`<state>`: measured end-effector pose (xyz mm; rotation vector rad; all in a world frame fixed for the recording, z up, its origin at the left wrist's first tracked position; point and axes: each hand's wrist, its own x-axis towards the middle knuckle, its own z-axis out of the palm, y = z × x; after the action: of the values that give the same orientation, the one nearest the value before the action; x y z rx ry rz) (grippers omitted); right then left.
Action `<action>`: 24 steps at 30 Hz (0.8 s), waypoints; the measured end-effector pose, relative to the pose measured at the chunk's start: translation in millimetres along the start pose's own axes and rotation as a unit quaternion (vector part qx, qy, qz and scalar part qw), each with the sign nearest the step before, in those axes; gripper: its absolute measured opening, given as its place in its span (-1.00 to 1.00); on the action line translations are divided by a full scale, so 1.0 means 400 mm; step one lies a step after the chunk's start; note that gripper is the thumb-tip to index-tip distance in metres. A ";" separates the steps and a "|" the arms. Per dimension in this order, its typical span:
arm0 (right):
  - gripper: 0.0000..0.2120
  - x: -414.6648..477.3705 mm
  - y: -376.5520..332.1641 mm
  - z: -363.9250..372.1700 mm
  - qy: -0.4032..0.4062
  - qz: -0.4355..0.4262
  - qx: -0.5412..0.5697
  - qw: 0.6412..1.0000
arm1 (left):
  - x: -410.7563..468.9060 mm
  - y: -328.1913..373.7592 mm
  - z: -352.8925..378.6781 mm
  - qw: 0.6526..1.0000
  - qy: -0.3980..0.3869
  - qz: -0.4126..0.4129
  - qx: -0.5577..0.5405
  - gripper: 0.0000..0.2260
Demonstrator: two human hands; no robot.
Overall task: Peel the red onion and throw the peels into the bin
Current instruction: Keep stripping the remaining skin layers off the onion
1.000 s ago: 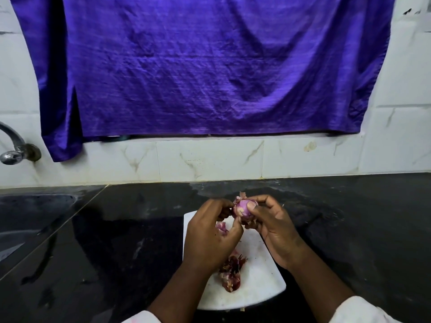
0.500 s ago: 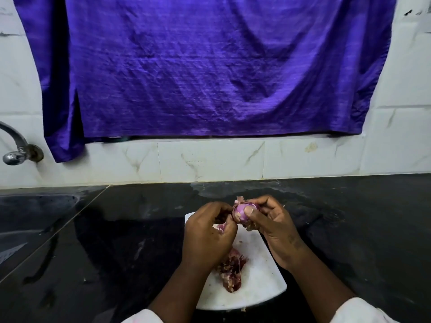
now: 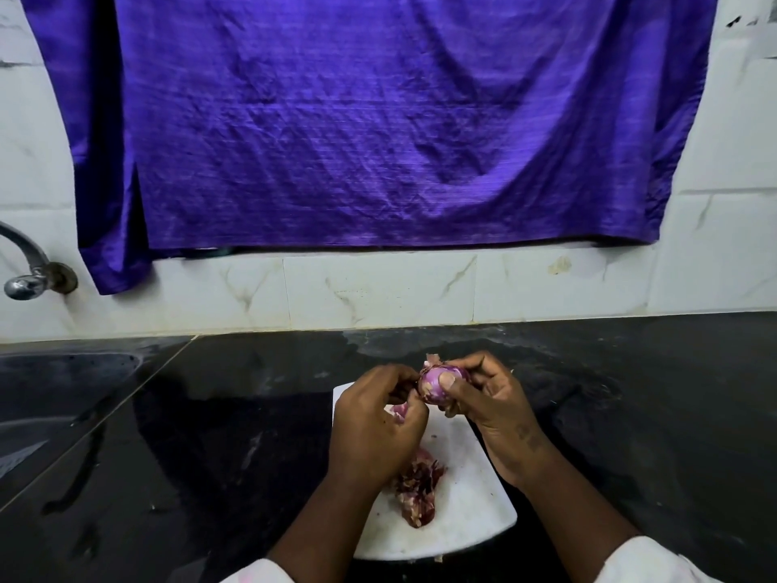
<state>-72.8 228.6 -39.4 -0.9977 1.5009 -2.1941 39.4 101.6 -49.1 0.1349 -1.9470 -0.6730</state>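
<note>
Fingers (image 3: 461, 364) of right hand (image 3: 494, 408) around red onion (image 3: 433, 384)

The onion (image 3: 435, 382) sits between the left hand (image 3: 374, 431) and right hand (image 3: 492, 408) fingers (image 3: 452, 382); peels (image 3: 418, 490) lie on the board (image 3: 471, 515) below them.

The red onion (image 3: 437, 382) showed pale purple-pink, streaked with whitish patches. Below it, the peels (image 3: 418, 488) lay dark maroon, flecked with cream. The cutting board (image 3: 471, 511) was plain white, with a few reddish specks on it. The countertop (image 3: 630, 414) was glossy black, mottled with grey smears. Behind, the cloth (image 3: 378, 119) glowed deep violet-blue, finely ribbed with horizontal lines. The wall tiles (image 3: 378, 288) were white, veined in grey-brown like marble. The tap (image 3: 25, 271) shone silver, and the sleeve (image 3: 656, 561) was white.
</note>
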 end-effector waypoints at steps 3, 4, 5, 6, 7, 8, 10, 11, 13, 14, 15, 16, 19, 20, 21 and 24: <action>-0.73 0.002 0.001 -0.004 0.006 -0.002 0.003 1.000 | -0.002 0.008 0.003 1.000 -0.009 0.016 -0.007 -0.80; -0.74 0.002 0.001 -0.005 0.006 -0.003 0.006 1.000 | -0.003 0.010 0.003 1.000 -0.009 0.020 -0.005 -0.80; -0.73 0.003 0.002 -0.005 0.005 -0.003 0.009 1.000 | -0.003 0.010 0.003 1.000 -0.007 0.022 -0.002 -0.80; -0.71 0.003 0.003 -0.005 0.002 -0.002 0.011 1.000 | -0.003 0.009 0.003 1.000 -0.003 0.022 -0.001 -0.81; -0.68 0.004 0.004 -0.004 0.000 0.001 0.012 1.000 | -0.001 0.006 0.002 1.000 0.002 0.021 -0.003 -0.82; -0.65 0.004 0.005 -0.004 -0.003 0.002 0.011 1.000 | 0.000 0.003 0.001 1.000 0.008 0.022 -0.006 -0.83; -0.60 0.004 0.008 -0.004 -0.008 0.002 0.005 1.000 | 0.001 0.001 0.001 1.000 0.017 0.022 -0.008 -0.84; -0.58 0.004 0.008 -0.005 -0.005 0.000 0.004 1.000 | 0.000 0.001 0.001 1.000 0.017 0.022 -0.007 -0.84; -0.58 0.006 0.010 -0.006 0.009 -0.004 0.009 1.000 | -0.003 0.001 0.003 1.000 0.014 0.023 -0.003 -0.83; -0.59 0.007 0.011 -0.007 0.019 -0.007 0.013 1.000 | -0.004 0.001 0.004 1.000 0.016 0.027 -0.002 -0.84; -0.60 0.009 0.012 -0.008 0.030 -0.008 0.018 0.999 | -0.004 0.002 0.005 0.999 0.019 0.032 0.001 -0.85; -0.59 0.010 0.012 -0.008 0.038 -0.010 0.020 0.999 | -0.004 0.003 0.006 0.999 0.022 0.039 0.006 -0.87; -0.46 0.012 0.013 -0.007 0.046 -0.016 0.010 0.999 | -0.002 0.007 0.008 0.997 0.027 0.064 0.025 -0.91; -0.45 0.011 0.014 -0.006 0.045 -0.016 0.005 0.999 | -0.002 0.007 0.008 0.997 0.028 0.067 0.033 -0.92; -0.46 0.011 0.015 -0.005 0.044 -0.016 -0.001 0.999 | -0.002 0.006 0.009 0.996 0.030 0.068 0.040 -0.92; -0.49 0.010 0.015 -0.003 0.043 -0.019 -0.018 0.999 | -0.004 -0.001 0.010 0.995 0.037 0.069 0.058 -0.93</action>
<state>-77.5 224.6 -43.8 -0.9616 1.5754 -2.2705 36.7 103.7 -51.9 0.0946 -1.9043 -0.4575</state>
